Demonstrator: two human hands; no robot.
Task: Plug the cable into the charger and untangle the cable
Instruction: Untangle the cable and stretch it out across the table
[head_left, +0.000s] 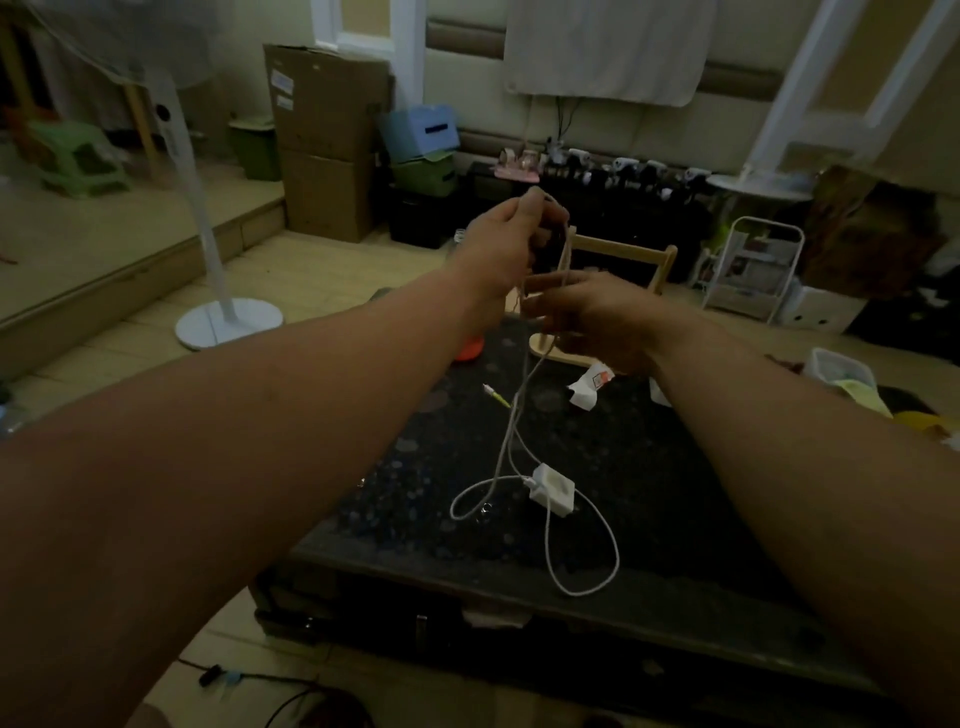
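Observation:
A white charger block (552, 489) lies on the dark speckled table (675, 493), with the white cable (511, 441) plugged into its left side. From there the cable runs up in two strands to my hands, and another loop trails over the table's front part. My left hand (506, 244) is raised above the table's far end and pinches the top of the cable. My right hand (587, 317) sits just below and to the right, fingers closed around the hanging strands. A loose plug end with a yellow-green tip (496, 396) dangles near the strands.
A wooden rack (618, 260) stands at the table's far end behind my hands, beside an orange object (470, 349) and crumpled paper (589, 387). A white fan stand (228, 319) is on the floor at left, cardboard boxes (324, 140) behind it, and a white step stool (753, 270) at right.

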